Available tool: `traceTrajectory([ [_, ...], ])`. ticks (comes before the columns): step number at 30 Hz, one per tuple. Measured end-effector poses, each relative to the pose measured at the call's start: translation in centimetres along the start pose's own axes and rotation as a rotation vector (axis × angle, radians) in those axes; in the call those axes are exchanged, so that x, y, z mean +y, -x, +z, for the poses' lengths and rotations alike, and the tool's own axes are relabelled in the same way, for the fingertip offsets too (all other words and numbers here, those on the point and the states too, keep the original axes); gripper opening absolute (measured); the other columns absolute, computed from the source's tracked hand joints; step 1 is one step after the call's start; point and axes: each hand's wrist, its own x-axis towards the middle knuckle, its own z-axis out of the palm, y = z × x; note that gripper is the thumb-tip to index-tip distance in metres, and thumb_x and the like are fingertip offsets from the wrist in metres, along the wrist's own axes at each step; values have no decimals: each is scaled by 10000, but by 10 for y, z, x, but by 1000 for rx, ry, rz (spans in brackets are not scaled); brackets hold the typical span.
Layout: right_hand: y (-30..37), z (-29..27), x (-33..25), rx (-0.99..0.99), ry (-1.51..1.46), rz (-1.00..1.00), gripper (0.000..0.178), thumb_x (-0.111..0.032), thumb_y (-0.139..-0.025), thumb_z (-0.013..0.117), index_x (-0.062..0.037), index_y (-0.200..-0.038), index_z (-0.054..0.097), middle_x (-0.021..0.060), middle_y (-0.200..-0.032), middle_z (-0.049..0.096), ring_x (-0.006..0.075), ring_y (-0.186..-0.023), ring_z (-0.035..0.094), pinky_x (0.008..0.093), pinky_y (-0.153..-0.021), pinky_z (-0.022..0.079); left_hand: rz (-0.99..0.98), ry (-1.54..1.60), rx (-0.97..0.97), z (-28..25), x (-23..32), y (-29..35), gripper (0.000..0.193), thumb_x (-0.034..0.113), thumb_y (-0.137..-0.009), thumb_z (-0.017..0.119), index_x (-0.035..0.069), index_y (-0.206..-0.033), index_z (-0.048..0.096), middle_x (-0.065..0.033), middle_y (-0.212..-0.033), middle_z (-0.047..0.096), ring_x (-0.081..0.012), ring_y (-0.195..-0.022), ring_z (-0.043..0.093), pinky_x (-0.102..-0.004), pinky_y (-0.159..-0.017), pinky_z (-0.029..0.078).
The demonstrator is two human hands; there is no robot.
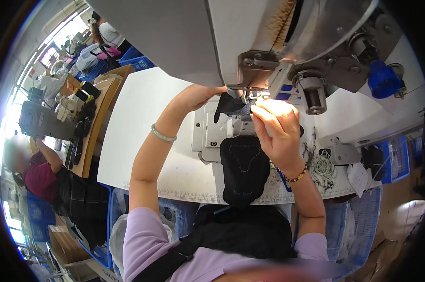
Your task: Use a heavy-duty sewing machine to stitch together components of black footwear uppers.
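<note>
A black fabric piece (230, 106) with a dark grey patch lies under the head of a sewing machine (250, 70), in bright lamp light. At its right end my right hand (279, 126) is closed, thumb and fingertips pinching the edge. My left hand (199, 97) reaches in from the left beside the same piece; its fingertips are hidden behind the fabric and the machine head, so its grip does not show. Nearer to me, a black padded panel (244, 170) with stitched outlines rests on the white table, its lower end at the front edge.
Loose pale thread (323, 165) and scraps lie on the white sewing table (142, 117), right of my right hand. Blue crates (363, 221) stand below the right side. Leftward, a person in a dark red top (42, 178) sits at another machine (45, 121).
</note>
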Motion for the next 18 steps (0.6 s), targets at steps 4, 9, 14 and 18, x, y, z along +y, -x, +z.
traceTrajectory([
  [4,1,1,2,8,-19,-8,211,-42,-776,703,-64,-982,661,48,-998,629,219,-965,586,342,-868,417,-133,38,-67,6,15,0,201,60,-806,665,-2,-997,646,-67,-931,666,-137,-859,641,-247,-767,524],
  [9,3,1,0,14,-28,-2,229,-35,-777,701,-66,-1000,657,51,-1033,603,235,-979,575,344,-854,434,-164,122,-29,-8,1,-1,191,61,-813,654,-32,-979,636,-118,-942,664,-171,-832,656,-265,-751,554],
  [14,5,4,-1,0,-26,-69,295,-74,-768,715,-79,-1054,642,39,-1050,591,185,-857,560,330,-786,437,-40,315,-85,14,-5,17,189,108,-846,586,-37,-954,643,-125,-896,662,-198,-748,657,-317,-700,566],
  [18,7,5,-1,-5,-4,-81,316,-80,-771,710,-78,-1078,638,45,-1080,595,190,-904,574,328,-783,444,17,395,104,32,-13,28,187,91,-816,619,-16,-966,652,-115,-904,668,-186,-777,661,-300,-753,553],
])
